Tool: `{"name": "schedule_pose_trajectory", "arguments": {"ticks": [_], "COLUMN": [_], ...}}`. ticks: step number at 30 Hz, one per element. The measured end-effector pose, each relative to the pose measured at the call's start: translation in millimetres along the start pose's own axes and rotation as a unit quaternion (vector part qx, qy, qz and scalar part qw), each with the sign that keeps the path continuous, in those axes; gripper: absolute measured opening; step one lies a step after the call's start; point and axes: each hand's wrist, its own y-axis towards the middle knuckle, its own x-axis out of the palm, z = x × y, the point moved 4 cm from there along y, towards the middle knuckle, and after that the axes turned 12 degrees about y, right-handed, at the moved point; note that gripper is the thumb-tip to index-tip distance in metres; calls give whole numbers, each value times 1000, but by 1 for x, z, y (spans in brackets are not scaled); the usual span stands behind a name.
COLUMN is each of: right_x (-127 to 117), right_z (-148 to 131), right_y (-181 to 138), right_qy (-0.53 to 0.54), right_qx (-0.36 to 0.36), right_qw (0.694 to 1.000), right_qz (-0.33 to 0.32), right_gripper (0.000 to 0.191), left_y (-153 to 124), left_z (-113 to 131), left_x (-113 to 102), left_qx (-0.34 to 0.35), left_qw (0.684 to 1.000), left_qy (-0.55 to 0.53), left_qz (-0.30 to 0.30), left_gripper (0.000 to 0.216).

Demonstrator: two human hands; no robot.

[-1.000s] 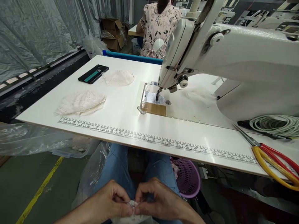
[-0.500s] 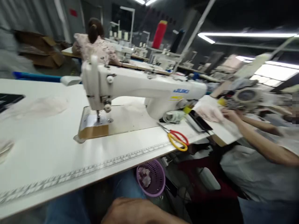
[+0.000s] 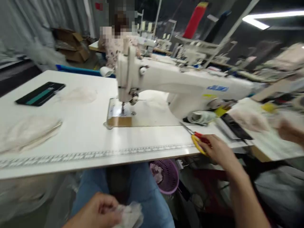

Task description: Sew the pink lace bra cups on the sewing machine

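Observation:
My left hand [image 3: 99, 210] is low over my lap, fingers closed on a small piece of white lace fabric [image 3: 129, 214]. My right hand [image 3: 217, 151] is stretched out to the table's right front edge, its fingers on the handles of the red-and-yellow scissors [image 3: 197, 137]; the blades point back toward the sewing machine [image 3: 175, 84]. Motion blur smears the right hand's fingers. The white sewing machine stands mid-table with its needle over the metal plate [image 3: 118, 114].
On the white table [image 3: 95, 139], a stack of white lace pieces [image 3: 26, 131] lies at left, a black phone [image 3: 40, 93] and another lace piece [image 3: 78, 94] behind. A purple basket [image 3: 168, 177] hangs under the table. A co-worker's hand [image 3: 288, 131] works at right; another person sits behind.
Both hands were pinching the lace together over my lap. My right hand has let go and reached up to the scissors. The view swung right, then partly back.

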Motion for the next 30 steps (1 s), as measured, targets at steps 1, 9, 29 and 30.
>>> {"name": "schedule_pose_trajectory", "arguments": {"ticks": [1, 9, 29, 30], "right_x": [3, 27, 121, 121], "right_z": [1, -95, -166, -166], "right_y": [0, -59, -135, -136], "right_qy": [6, 234, 187, 190], "right_qx": [-5, -72, 10, 9], "right_qw": [1000, 966, 850, 849], "right_qz": [-21, -85, -493, -493], "right_gripper": [54, 32, 39, 37], "left_y": [-4, -17, -38, -38], "left_z": [1, -3, -24, -23], "left_x": [1, -3, -9, -9], "left_qx": [-3, -10, -73, -71], "left_qw": [1000, 997, 995, 995], "left_qy": [-24, -79, 6, 7], "left_qz": [7, 23, 73, 74], "left_gripper": [62, 56, 40, 38]}}
